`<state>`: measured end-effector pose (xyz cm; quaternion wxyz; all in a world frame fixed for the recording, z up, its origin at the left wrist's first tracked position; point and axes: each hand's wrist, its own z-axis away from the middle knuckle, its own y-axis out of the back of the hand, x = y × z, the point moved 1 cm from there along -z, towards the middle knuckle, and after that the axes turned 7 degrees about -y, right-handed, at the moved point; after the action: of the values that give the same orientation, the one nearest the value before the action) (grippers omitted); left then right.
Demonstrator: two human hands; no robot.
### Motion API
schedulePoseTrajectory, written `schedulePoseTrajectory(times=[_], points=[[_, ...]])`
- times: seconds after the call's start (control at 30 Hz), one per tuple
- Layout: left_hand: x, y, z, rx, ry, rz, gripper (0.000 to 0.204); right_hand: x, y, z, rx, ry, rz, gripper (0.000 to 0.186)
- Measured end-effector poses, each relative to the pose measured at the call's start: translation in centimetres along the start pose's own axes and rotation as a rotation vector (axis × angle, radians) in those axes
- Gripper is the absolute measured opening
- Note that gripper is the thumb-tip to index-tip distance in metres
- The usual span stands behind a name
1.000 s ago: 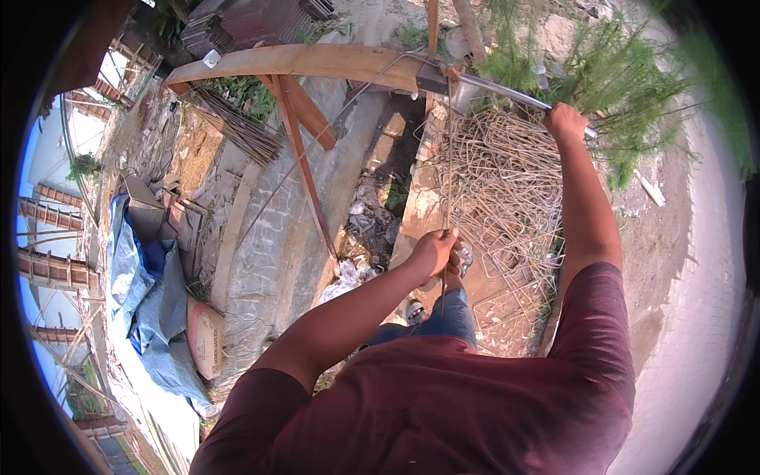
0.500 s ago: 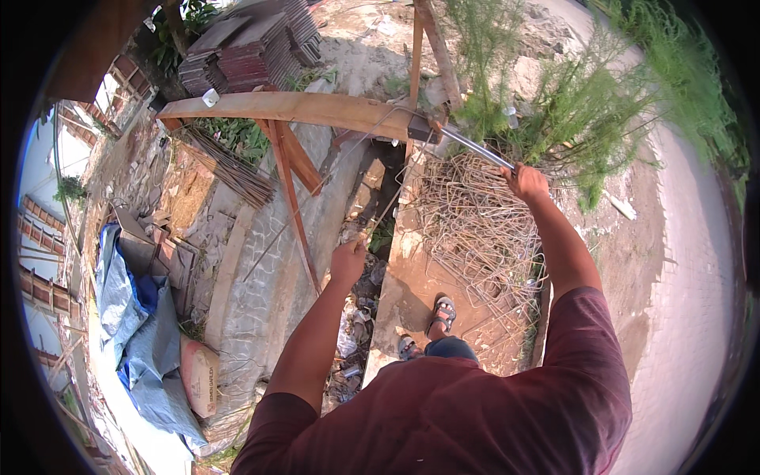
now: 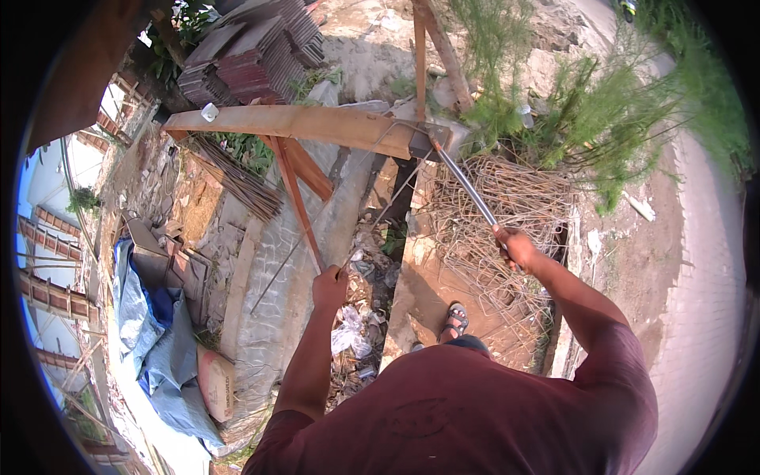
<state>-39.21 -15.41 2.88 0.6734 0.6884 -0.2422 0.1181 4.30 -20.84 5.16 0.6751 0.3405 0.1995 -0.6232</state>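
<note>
Swinging the metal bar (image 3: 473, 190) in 1 smooth, even pull looks like the best way to handle this step. Its far end meets the dark block (image 3: 427, 142) at the end of the wooden plank (image 3: 301, 121), and a slip there could throw the right hand (image 3: 518, 247) off balance. The right fingers are wrapped around the bar's near end, which should give good leverage. The left fingers are curled closed on the thin rod (image 3: 393, 202); I cannot tell whether its tip pokes past the fist. The rod slants from the left hand (image 3: 328, 289) up to the block, crossing above the ditch (image 3: 396, 261). Keeping that hold firm should, I think, stop the rod twisting. The sandalled foot (image 3: 455, 317) is best kept planted, clear of the pile of bent rods (image 3: 499, 194).

Compared with 0.5 seconds ago, the right hand is lower and the bar tilts more steeply toward the body. The left hand has shifted down and left. At 1 second ago it was in front of the legs, with the rod running nearly straight down from the block.
</note>
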Motion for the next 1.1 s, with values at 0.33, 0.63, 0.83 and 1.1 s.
schedulePoseTrajectory(times=[0.33, 0.63, 0.83, 1.1], points=[[-0.3, 5.4, -1.3, -0.204, 0.141, 0.013, 0.029, 0.9, -1.2, -0.7, -0.139, -0.021, -0.11, 0.045], [-9.9, 10.2, -1.4, -0.139, 0.265, -0.009, 0.03, 0.4, -1.3, 0.3, -0.138, -0.085, -0.225, 0.047], [-11.0, 11.0, -3.9, -0.152, 0.23, 0.05, 0.03, 1.3, 0.7, -1.4, 0.042, -0.063, 0.024, 0.054], [-11.4, 11.6, -5.7, -0.127, 0.169, 0.072, 0.022, -6.3, 10.0, -4.4, 0.407, 0.071, 0.918, 0.064]])
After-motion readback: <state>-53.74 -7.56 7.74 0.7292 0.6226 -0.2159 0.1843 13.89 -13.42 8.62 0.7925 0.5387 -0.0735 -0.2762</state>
